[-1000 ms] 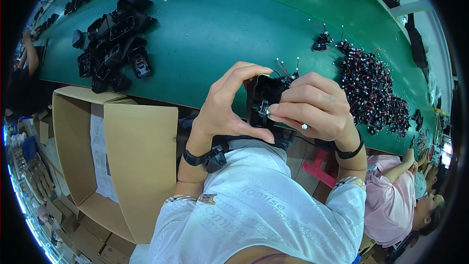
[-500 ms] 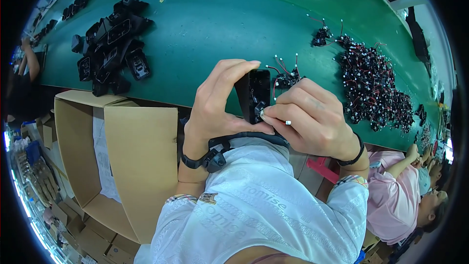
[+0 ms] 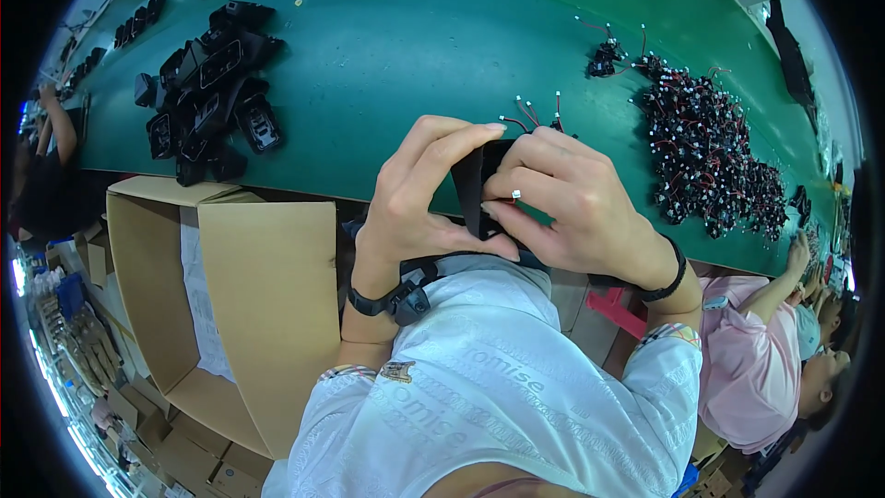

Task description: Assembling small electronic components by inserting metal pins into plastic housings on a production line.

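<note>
My left hand (image 3: 403, 195) grips a black plastic housing (image 3: 468, 186) by its ends, thumb at the near end and fingers at the far end. The fingers of my right hand (image 3: 583, 205) are pinched inside the housing's open side. Between them runs a short wire with a white connector (image 3: 516, 195). The small black part on that wire is mostly hidden by my fingers. Just beyond my hands, several wired parts (image 3: 530, 114) lie on the green table, partly covered by my right hand.
A large pile of small wired parts (image 3: 710, 152) spreads over the table's right side. Black housings (image 3: 217, 83) are heaped at left, with more along the far edge. An open cardboard box (image 3: 267, 314) stands at my left. Another person in pink (image 3: 749, 369) sits at right.
My right hand has moved left and deeper into the housing, and now covers much of its opening. The housing has turned slightly, showing more of its side wall.
</note>
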`<action>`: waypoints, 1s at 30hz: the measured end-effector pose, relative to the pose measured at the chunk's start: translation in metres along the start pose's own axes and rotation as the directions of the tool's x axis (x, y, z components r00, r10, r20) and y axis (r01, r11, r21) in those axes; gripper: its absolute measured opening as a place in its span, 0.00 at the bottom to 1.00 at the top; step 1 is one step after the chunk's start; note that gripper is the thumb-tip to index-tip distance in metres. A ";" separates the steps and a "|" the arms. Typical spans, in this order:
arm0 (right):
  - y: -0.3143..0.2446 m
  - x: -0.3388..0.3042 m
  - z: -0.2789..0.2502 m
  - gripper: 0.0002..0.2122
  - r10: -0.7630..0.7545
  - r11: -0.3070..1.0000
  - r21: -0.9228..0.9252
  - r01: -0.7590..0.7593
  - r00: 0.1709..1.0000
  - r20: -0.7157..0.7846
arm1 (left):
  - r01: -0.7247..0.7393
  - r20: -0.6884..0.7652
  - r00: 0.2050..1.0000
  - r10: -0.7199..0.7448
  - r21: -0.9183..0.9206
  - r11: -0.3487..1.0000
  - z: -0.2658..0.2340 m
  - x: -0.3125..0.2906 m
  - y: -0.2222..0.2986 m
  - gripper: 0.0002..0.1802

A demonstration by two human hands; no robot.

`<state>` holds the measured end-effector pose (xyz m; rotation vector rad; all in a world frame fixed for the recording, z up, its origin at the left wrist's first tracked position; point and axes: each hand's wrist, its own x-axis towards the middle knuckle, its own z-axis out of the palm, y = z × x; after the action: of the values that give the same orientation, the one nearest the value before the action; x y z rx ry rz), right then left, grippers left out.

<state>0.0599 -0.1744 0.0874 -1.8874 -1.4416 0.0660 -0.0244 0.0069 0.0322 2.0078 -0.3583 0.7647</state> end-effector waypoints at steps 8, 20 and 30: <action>0.026 -0.006 -0.002 0.08 0.180 0.887 0.417 -0.199 0.980 0.084 | 0.065 -0.071 0.996 -0.063 0.027 0.998 0.006 0.002 -0.005 0.54; 0.050 -0.028 0.010 0.14 0.438 0.052 0.904 -0.425 0.823 0.362 | 0.246 -0.100 0.968 -0.230 0.193 0.950 0.018 0.021 0.005 0.46; 0.078 0.006 -0.012 0.21 0.579 0.264 0.892 -0.367 0.800 0.158 | 0.242 -0.118 0.967 -0.225 0.158 0.957 -0.011 0.019 -0.022 0.48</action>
<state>0.1308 -0.1823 0.0533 -1.2224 -0.3782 0.7820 -0.0024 0.0285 0.0336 2.1157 0.0057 0.7616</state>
